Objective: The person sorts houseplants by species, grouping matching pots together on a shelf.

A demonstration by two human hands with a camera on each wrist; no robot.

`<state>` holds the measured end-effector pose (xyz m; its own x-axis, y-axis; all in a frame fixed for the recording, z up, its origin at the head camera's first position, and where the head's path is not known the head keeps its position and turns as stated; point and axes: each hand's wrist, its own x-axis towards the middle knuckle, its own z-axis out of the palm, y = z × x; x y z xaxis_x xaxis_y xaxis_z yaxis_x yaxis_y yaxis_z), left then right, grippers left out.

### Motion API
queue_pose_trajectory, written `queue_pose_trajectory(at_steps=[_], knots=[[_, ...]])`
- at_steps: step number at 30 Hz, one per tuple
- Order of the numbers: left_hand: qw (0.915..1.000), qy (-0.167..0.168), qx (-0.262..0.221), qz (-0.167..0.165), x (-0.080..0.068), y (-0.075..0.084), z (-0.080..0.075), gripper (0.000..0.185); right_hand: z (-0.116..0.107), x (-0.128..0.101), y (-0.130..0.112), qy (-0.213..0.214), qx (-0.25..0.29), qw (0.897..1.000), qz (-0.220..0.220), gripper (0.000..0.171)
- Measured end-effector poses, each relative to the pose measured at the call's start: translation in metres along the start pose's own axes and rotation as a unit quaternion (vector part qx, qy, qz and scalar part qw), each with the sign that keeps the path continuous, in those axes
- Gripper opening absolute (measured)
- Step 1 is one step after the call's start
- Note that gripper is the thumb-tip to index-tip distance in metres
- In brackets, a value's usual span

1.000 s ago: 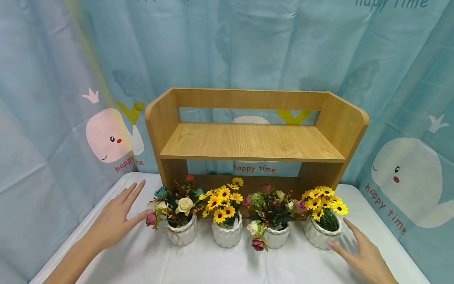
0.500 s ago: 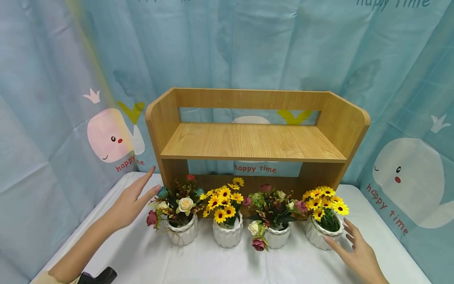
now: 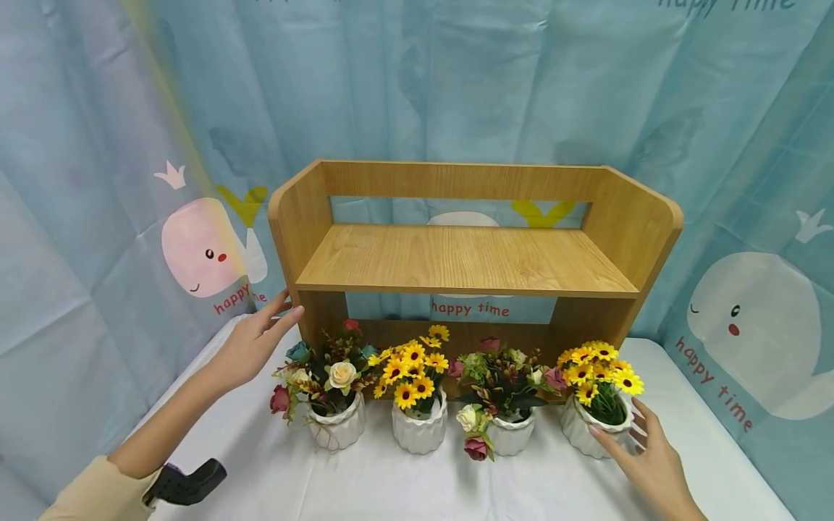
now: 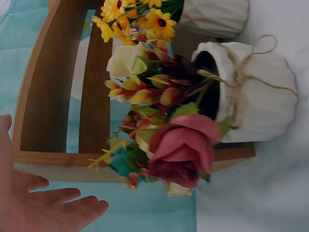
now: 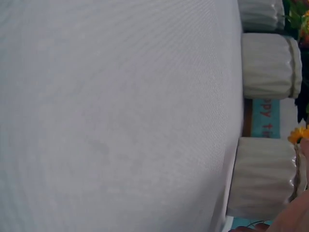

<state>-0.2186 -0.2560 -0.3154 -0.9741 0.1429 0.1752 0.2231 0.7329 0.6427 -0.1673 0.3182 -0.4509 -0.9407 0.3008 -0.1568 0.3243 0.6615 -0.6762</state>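
Head view — left hand by shelf, right hand touching sunflower pot

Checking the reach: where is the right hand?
In the head view the right hand is at lower right, fingers against the rightmost white ribbed sunflower pot.

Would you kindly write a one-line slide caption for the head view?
Open left hand nears the wooden shelf; right hand touches the rightmost of four flower pots.
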Motion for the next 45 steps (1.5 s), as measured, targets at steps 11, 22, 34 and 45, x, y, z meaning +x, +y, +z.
queue_pose_trajectory(at_steps=[11, 22, 34, 45], knots=[[0.9995, 0.01, -0.029, 0.001, 0.024, 0.016, -0.006, 0.078, 0.006, 0.001, -0.003, 0.001, 0.017, 1.0, -0.003, 0.126], [0.9985, 0.036, -0.034, -0.022, 0.036, 0.03, -0.011, 0.079, 0.011, -0.004, -0.005, 0.023, 0.039, 0.999, -0.007, 0.124], [0.9981, 0.051, -0.017, -0.03, 0.045, 0.038, -0.019, 0.071, 0.022, -0.006, -0.006, 0.064, 0.062, 0.995, -0.036, 0.122], [0.9982, 0.046, -0.006, -0.037, 0.046, 0.044, -0.026, 0.064, 0.038, -0.01, -0.016, 0.136, 0.103, 0.985, -0.038, 0.119]])
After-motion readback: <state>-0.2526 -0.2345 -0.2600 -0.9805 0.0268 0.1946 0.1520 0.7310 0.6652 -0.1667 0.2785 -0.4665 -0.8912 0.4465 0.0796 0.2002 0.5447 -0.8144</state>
